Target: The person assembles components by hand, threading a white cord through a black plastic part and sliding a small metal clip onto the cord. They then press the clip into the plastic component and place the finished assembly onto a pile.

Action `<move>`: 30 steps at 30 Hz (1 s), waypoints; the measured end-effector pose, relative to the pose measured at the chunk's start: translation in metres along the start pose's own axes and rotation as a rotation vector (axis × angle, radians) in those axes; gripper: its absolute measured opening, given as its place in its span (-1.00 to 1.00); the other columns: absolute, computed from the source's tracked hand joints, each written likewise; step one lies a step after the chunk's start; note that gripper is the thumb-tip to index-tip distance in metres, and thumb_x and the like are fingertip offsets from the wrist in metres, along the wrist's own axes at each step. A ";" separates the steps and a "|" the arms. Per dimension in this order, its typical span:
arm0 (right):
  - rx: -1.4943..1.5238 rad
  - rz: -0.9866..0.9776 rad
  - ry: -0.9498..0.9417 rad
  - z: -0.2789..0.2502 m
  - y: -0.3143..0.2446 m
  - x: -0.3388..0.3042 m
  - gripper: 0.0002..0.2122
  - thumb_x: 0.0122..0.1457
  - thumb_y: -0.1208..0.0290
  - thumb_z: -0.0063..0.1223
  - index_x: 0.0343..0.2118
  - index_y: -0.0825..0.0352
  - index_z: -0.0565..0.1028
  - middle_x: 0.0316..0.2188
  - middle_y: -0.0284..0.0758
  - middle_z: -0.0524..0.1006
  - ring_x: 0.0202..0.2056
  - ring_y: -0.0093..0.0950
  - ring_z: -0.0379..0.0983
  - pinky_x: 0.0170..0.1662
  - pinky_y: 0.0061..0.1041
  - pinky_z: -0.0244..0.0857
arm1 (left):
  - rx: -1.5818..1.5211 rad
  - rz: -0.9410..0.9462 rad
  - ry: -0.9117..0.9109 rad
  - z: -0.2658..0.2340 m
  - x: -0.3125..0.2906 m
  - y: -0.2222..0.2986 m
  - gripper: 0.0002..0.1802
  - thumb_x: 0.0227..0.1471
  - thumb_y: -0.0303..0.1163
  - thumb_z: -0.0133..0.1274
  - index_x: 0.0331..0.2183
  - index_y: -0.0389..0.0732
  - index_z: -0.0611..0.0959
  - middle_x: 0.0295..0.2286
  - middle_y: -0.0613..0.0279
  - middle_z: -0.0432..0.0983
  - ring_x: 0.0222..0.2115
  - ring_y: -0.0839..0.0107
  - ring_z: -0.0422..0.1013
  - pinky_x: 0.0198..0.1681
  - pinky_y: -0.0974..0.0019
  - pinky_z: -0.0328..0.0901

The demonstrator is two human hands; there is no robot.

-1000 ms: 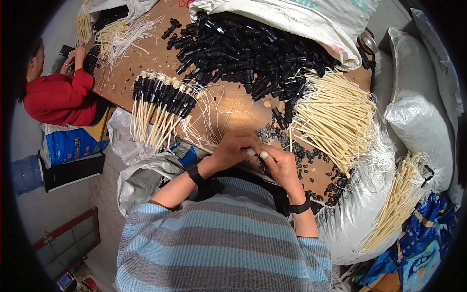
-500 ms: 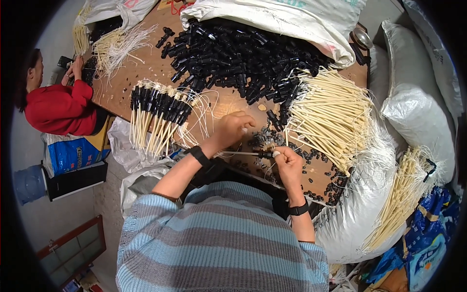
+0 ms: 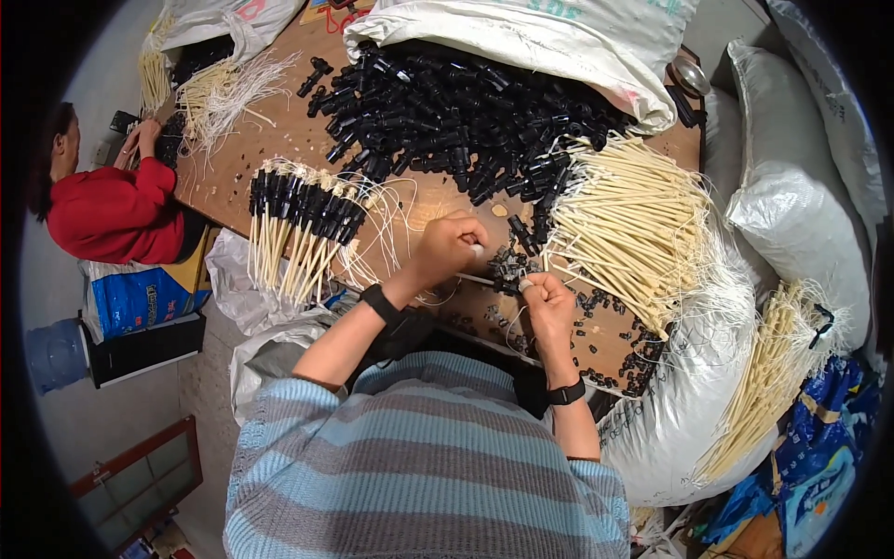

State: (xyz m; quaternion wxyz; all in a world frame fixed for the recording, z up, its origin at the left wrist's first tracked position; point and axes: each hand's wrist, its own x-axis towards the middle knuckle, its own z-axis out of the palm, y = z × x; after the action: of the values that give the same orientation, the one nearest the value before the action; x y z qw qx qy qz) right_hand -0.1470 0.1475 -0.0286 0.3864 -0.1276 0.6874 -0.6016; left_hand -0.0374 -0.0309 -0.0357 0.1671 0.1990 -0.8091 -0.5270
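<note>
My left hand (image 3: 451, 244) is raised over the table, fingers curled in and a pale cover on one digit. What it pinches, if anything, is hidden. Lower and to the right, my right hand (image 3: 548, 306) is closed in a pinch, a pale cover on its digit. It grips the end of a pale tube (image 3: 477, 279) with a dark fitting, partly lost against the small parts behind; a thin white cord hangs below. Just beyond its fingertips lies a heap of small dark clips (image 3: 508, 265). Right of it is a large bundle of cream tubes (image 3: 638, 219).
Black connectors (image 3: 447, 116) form a big pile under a white sack (image 3: 531, 42). Left lie tubes fitted with black connectors (image 3: 307, 210) and trailing cords. Stuffed sacks (image 3: 792, 205) crowd the right side. A person in red (image 3: 116, 210) works at the far left.
The tube and fitting in my right hand have moved slightly up, toward the clip heap. My left hand's fingers have curled in more, and it has shifted a little.
</note>
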 end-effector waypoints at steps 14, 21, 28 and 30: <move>0.222 0.062 -0.118 0.019 -0.013 0.003 -0.91 0.18 0.61 0.01 -0.28 0.42 0.51 -0.58 -0.59 0.45 -0.61 -0.84 0.20 -0.55 -0.80 0.01 | -0.020 0.178 0.211 0.032 -0.014 0.030 -0.68 -0.28 -0.60 0.21 -0.34 -0.20 0.57 -0.47 0.23 0.47 -0.42 0.34 0.46 -0.39 0.37 0.35; -0.058 -0.128 -0.053 0.020 -0.008 -0.003 -0.92 0.17 0.56 0.09 -0.30 0.42 0.52 -0.63 -0.60 0.41 -0.62 -0.85 0.15 -0.57 -0.78 -0.04 | -0.097 -0.088 0.135 0.029 -0.020 0.028 -0.74 -0.28 -0.65 0.16 -0.39 -0.23 0.66 -0.50 0.28 0.49 -0.47 0.50 0.43 -0.40 0.46 0.32; 0.676 0.046 -0.283 0.003 -0.017 -0.004 -0.91 0.16 0.54 0.10 -0.31 0.43 0.51 -0.65 -0.57 0.36 -0.66 -0.81 0.10 -0.60 -0.75 -0.06 | 0.124 0.315 0.090 0.017 -0.016 0.037 -0.61 -0.23 -0.55 0.11 -0.21 -0.22 0.63 -0.41 0.17 0.55 -0.41 0.24 0.49 -0.29 0.31 0.37; 0.673 0.042 -0.305 -0.001 -0.019 -0.004 -0.89 0.17 0.53 0.07 -0.26 0.43 0.50 -0.67 -0.57 0.32 -0.68 -0.80 0.06 -0.61 -0.76 -0.07 | 0.134 0.235 -0.032 0.020 -0.022 0.026 -0.57 -0.25 -0.52 0.11 -0.19 -0.21 0.61 -0.38 0.13 0.56 -0.37 0.16 0.50 -0.25 0.25 0.37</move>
State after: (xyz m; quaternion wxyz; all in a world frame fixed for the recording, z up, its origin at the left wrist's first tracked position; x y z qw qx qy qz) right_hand -0.1504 0.1464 -0.0093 0.5169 -0.0674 0.3882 -0.7600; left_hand -0.0315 0.0053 -0.0207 0.2012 0.1051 -0.8627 -0.4519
